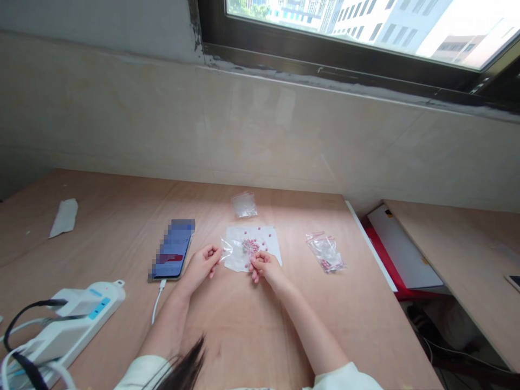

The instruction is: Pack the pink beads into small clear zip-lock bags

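My left hand (201, 264) pinches the edge of a small clear plastic bag (226, 252) above the left side of a white sheet (266, 241). Many small pink beads (252, 246) lie scattered on that sheet, some with grey bits among them. My right hand (264, 265) rests at the sheet's lower edge, its fingertips closed together beside the beads. Anything small between those fingers is hidden. A second clear bag (325, 253) with a few pink beads inside lies to the right, and a third (244, 205) lies beyond the sheet.
A phone (173, 250) with a white cable lies left of my left hand, and a white power strip (77, 319) with cords sits at the near left. A crumpled grey-white scrap (64, 218) lies on the wooden table (101, 233). The table's right edge drops away beside a red-and-white folder.
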The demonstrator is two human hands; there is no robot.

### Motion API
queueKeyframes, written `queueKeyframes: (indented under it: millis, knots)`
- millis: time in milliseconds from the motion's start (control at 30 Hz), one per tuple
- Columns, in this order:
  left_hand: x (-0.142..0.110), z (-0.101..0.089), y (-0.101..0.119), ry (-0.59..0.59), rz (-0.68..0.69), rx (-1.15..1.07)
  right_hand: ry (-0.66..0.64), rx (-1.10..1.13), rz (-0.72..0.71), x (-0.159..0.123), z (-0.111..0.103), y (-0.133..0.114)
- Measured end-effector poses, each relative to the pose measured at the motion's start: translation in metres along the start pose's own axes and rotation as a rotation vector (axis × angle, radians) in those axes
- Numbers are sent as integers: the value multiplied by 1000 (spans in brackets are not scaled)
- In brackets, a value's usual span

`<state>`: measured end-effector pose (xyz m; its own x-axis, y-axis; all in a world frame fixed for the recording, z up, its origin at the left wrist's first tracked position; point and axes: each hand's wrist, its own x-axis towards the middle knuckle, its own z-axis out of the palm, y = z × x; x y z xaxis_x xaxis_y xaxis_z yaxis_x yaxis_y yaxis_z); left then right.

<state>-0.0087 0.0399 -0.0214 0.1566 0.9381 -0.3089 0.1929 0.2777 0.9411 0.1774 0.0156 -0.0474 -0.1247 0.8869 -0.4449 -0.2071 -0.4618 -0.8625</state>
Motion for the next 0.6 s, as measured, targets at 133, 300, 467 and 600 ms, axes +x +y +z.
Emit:
queueKeyframes:
  millis: [133,300,467,600]
  knots:
    - [1,1,0,5,4,3,-1,-25,0,-2,4,4]
    - [-2,-1,-3,6,-48,-42,218,-269,-68,6,-12,-7]
    - [0,-5,-19,-38,-142,-101,953,-983,-363,55,-87,-79]
    - [9,-7,-38,-38,-185,-141,844,-1417,-216,107,-137,-116]
